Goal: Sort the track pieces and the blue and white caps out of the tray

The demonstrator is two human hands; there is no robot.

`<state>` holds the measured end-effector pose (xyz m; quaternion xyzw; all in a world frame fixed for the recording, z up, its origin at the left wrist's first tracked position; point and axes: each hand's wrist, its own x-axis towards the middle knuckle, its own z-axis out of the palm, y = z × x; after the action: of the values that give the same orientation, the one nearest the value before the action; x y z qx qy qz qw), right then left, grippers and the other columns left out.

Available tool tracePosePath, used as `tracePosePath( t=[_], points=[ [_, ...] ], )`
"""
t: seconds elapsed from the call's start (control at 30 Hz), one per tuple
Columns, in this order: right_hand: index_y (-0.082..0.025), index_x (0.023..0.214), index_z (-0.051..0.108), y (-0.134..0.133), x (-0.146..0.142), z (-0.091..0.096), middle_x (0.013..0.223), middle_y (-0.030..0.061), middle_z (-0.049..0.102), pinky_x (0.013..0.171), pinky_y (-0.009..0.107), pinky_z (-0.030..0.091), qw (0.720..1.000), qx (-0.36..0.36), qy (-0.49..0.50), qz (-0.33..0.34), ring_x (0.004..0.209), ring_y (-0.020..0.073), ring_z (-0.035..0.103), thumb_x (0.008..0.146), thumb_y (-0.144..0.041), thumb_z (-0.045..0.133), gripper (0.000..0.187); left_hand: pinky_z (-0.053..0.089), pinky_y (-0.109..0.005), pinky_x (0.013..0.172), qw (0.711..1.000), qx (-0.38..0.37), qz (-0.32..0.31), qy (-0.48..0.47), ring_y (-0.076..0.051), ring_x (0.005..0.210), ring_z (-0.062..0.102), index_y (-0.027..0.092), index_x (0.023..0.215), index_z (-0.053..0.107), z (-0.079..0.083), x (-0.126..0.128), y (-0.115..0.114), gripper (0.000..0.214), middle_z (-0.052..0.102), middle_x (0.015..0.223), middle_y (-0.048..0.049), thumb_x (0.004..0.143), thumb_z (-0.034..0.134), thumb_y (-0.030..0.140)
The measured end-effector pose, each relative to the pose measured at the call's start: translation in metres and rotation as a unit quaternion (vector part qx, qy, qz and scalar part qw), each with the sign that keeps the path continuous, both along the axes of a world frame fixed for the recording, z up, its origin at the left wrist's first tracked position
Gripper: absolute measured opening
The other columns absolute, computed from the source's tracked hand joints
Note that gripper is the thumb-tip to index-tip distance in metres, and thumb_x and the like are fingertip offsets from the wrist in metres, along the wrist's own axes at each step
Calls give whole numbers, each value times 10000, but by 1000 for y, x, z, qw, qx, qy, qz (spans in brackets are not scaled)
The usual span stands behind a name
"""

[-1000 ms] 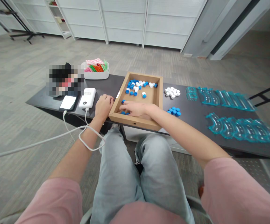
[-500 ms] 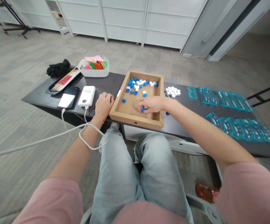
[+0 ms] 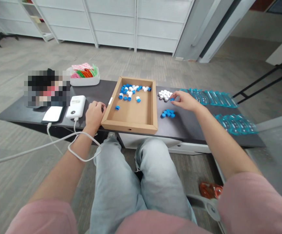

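Observation:
A shallow cardboard box (image 3: 128, 126) stands in front of me, with loose blue and white bottle caps (image 3: 129, 94) mostly in its far half. My left hand (image 3: 94, 113) lies on the table against the box's left side, fingers curled in, with nothing visible in it. Right of the box, my right hand (image 3: 181, 99) pinches a blue bottle cap (image 3: 172, 99) between thumb and fingers, low over the table. It is close to a pile of white caps (image 3: 164, 95). A cluster of blue caps (image 3: 167, 113) sits nearer to me.
Two rows of clear teal plastic pieces (image 3: 236, 124) lie along the table's right side. On the left are a white power bank (image 3: 76, 107), a phone (image 3: 52, 114) and a white basket (image 3: 84, 82) of colourful items. A white cable (image 3: 58, 139) loops over my left forearm.
My right hand has moved from inside the box to the table on its right, carrying a blue cap. The view has shifted right; my left hand stays beside the box.

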<state>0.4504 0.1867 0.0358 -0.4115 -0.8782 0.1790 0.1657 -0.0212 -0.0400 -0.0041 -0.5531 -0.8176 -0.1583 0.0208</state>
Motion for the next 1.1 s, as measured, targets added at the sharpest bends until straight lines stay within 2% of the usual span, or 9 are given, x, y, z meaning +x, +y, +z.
tracePosePath(
  t=[0.2,0.3,0.43,0.6,0.67,0.73,0.8,0.93,1.1],
  points=[
    [-221,1147,837,-29,42,-22,1135,125,862,840,403,638,996,-66,-20,-55,780,236,721,913,-474,841,345,568,-455,1010,999,-32,8,-5,-401,1361,618,194,1238,767,7,3,-3,299,723,1413,-218,1150,503,301],
    [-218,1186,855,-42,49,-29,1150,117,851,891,399,651,997,-68,-10,-41,864,249,749,935,-484,826,367,572,-443,1008,999,-40,15,0,-392,1372,617,200,1233,753,8,3,-3,272,716,1416,-212,1138,514,289],
    [-203,1315,847,-57,54,-36,1171,115,837,920,419,663,997,-71,9,-39,846,246,755,936,-425,826,440,569,-444,1017,998,-56,24,13,-396,1397,615,195,1262,744,9,3,-2,287,710,1444,-220,1129,505,281],
    [-164,1512,748,-75,61,-45,1232,131,805,975,492,699,994,-93,30,-51,872,270,776,923,-409,863,648,559,-460,1036,997,-72,26,21,-408,1412,611,178,1317,740,11,4,-3,326,708,1467,-232,1119,496,267],
    [-154,1594,688,-81,61,-48,1386,166,741,978,502,718,991,-105,47,-61,887,262,791,918,-418,883,752,557,-451,1028,997,-67,27,14,-405,1407,611,189,1300,737,11,4,-3,305,712,1449,-220,1114,507,265],
    [-160,1628,661,-85,59,-51,1562,206,608,996,510,733,990,-101,61,-77,920,253,804,898,-445,924,826,555,-433,1011,998,-56,31,7,-395,1387,614,215,1262,729,10,3,-3,257,717,1412,-197,1107,531,267],
    [-174,1630,660,-88,54,-53,1637,215,511,1061,526,727,991,-86,57,-80,979,259,804,879,-489,968,870,552,-420,998,998,-49,33,2,-387,1362,617,236,1231,716,10,3,-3,216,720,1371,-176,1100,547,268],
    [-166,1616,673,-93,38,-51,1552,195,553,1149,557,690,996,-65,25,-59,1044,286,770,902,-560,980,872,543,-415,986,998,-53,28,3,-382,1344,613,240,1214,701,10,3,-3,205,715,1351,-170,1100,532,264],
    [-154,1578,706,-94,16,-49,1404,158,636,1142,547,666,997,-58,19,-37,1009,274,732,991,-496,894,705,532,-395,977,999,-40,32,1,-369,1329,613,252,1189,692,12,6,-4,175,722,1315,-157,1095,545,252]
  ],
)
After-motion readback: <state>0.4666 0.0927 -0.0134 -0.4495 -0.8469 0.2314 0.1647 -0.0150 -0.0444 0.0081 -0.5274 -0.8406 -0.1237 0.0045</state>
